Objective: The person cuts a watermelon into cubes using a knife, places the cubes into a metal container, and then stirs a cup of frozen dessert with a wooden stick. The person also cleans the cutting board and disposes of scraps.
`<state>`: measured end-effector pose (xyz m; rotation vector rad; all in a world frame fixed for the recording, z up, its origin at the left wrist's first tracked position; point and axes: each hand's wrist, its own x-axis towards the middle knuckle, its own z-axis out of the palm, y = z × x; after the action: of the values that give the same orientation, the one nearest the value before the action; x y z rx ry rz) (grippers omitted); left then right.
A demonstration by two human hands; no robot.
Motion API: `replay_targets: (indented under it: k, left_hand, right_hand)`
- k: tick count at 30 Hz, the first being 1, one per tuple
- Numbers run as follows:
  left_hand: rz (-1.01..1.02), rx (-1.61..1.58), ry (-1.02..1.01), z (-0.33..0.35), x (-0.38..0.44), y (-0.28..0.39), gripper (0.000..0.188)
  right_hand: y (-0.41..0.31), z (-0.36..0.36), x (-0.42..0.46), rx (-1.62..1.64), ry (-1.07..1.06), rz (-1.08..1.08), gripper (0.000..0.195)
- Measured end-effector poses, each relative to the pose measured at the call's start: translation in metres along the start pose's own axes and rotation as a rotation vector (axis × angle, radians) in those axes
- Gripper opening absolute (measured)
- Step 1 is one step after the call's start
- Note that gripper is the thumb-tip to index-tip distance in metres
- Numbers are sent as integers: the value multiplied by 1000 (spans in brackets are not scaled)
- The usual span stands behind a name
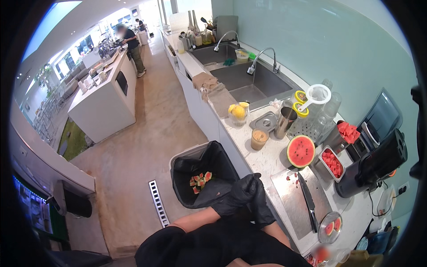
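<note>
Both of my hands wear black gloves and are brought together in front of my body, by the counter's edge. My left hand [238,191] lies against my right hand [261,203], and their fingers overlap, so any small thing between them is hidden. Just left of them stands a bin [181,187] lined with a black bag, with cut watermelon rind pieces [199,182] inside. To the right, a black-handled knife [306,193] rests on a metal cutting board [288,200] with small red scraps. A halved watermelon [301,151] sits beyond the board, its cut face showing.
Right of the board are a metal pan of watermelon cubes [332,163], a black juicer [370,170] and a plate with two watermelon slices [322,230]. A glass of brown drink [259,139] stands near the counter edge. Sinks [253,90] lie farther back; a person [131,43] stands at another counter.
</note>
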<state>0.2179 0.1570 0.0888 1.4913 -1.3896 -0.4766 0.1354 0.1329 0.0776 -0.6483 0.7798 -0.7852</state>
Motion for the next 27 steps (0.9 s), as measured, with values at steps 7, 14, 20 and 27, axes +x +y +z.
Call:
replay_targets:
  k: [7,14,20,27]
  left_hand:
    - [-193,-978,-401,-66,15,-40,30]
    - [-231,-555,-170,-18,24,-49,26]
    - [-524,-848,-63,-25,10,-62,23]
    - [-271,-656,42,-35,26,-59,30]
  right_hand:
    - [-60,-39,-3,-526,-677,-97,36]
    - [17,2,15,-365,-399,-76,22]
    - [26,0,29,-729,-443,-164,27]
    - [41,5,18,-642,-574,-366,22]
